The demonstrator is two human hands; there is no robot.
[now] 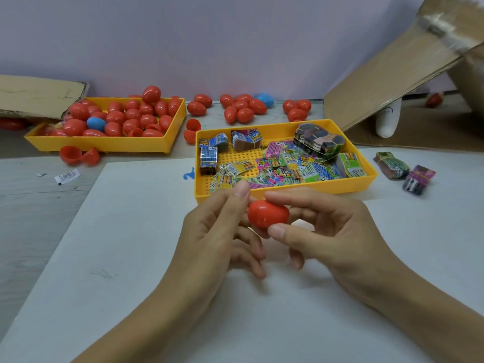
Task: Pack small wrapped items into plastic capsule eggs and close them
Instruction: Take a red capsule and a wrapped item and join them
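Observation:
A closed red capsule egg point(267, 214) is held between both hands above the white sheet, just in front of the near yellow tray point(285, 191). My left hand point(220, 231) pinches its left end with thumb and fingers. My right hand point(327, 229) grips its right end, thumb underneath and forefinger on top. The near yellow tray holds several small colourful wrapped items point(282, 166) and banded bundles point(318, 141). A second yellow tray point(110, 146) at the back left is heaped with red eggs and one blue egg point(96, 123).
Loose red eggs point(242, 107) and a blue one point(265, 100) lie along the wall. Open red halves point(78, 155) sit by the left tray. Two wrapped bundles point(404, 171) lie right of the near tray. A cardboard box point(408, 74) leans at the back right, flat cardboard point(39, 95) at the left.

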